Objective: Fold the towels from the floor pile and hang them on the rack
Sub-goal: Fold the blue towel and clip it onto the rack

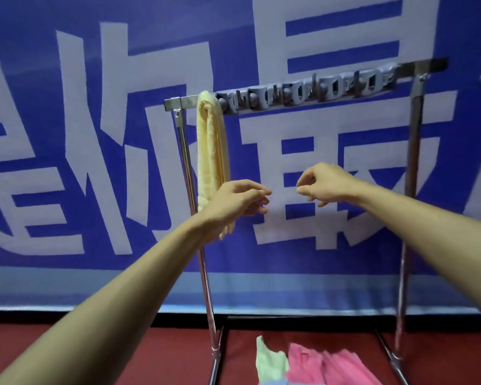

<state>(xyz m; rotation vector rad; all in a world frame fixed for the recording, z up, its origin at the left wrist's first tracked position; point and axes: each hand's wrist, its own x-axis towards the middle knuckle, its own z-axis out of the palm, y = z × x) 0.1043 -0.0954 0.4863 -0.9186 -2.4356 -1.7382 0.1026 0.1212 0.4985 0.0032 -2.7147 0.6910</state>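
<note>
A pale yellow towel (212,151), folded into a narrow strip, is hanging over the left end of the rack (175,102) bar, centre-left. Pink and pale green towels are lying in a pile (317,365) on the red floor (67,354), bottom centre. Large white characters are crossing the blue banner (122,79), cropped past reading. The left hand (233,201) and right hand (322,184) are hovering mid-frame with loosely curled fingers, holding nothing, near each other but apart.

bare forearms (139,273), left hand (235,200), right hand (324,184)
</note>
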